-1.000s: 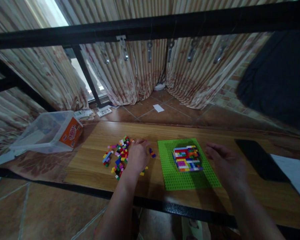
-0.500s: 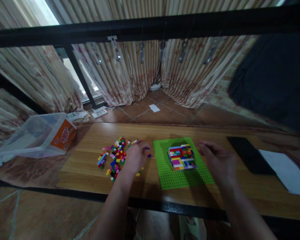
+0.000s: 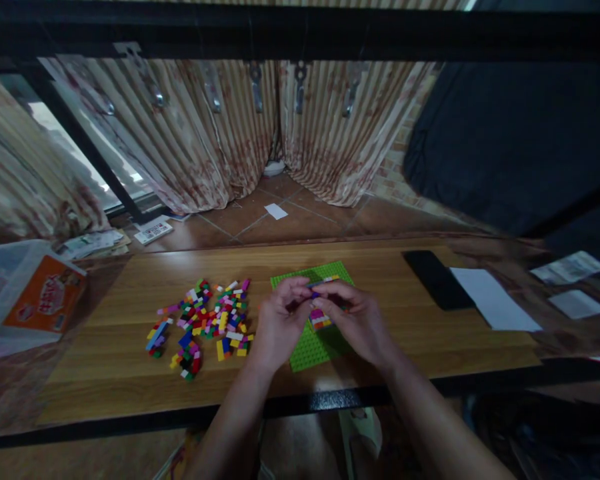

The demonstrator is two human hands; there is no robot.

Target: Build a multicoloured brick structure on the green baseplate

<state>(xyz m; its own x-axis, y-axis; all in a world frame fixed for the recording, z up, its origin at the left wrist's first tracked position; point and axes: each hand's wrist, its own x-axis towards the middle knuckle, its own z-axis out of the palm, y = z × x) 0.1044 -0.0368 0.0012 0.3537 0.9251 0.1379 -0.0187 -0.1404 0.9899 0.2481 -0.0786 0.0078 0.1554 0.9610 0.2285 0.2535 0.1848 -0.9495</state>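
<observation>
at far left, a clear plastic bin (image 3: 0, 280) with an orange label (image 3: 47, 297) is cut off by the edge of the view. near it on the floor lie a few papers (image 3: 93, 243) and a small white box (image 3: 153, 232). a wooden tabletop (image 3: 105, 373) crosses in front of you; on its left part, a loose spread of small bricks (image 3: 207, 320) in red, yellow, blue, green, pink and white. beyond the table, striped curtains (image 3: 205, 147) hang down to the tiles, and a white card (image 3: 276, 211) lies flat on the floor.

right of the bricks, your left hand (image 3: 283, 327) reaches over a green baseplate (image 3: 307, 350), its fingertips pinched on a small purple piece (image 3: 316, 293). a many-coloured brick build (image 3: 323, 322) sits on the baseplate, partly hidden behind your hands. your right hand (image 3: 363, 323) meets the left there, thumb and forefinger closed on the same piece. you hold it over the build; whether the two touch cannot be told.

farther right on the table, a flat black object (image 3: 437, 279) lies just beside a white sheet (image 3: 495, 299), with more papers (image 3: 570, 268) beyond the table's right end.
</observation>
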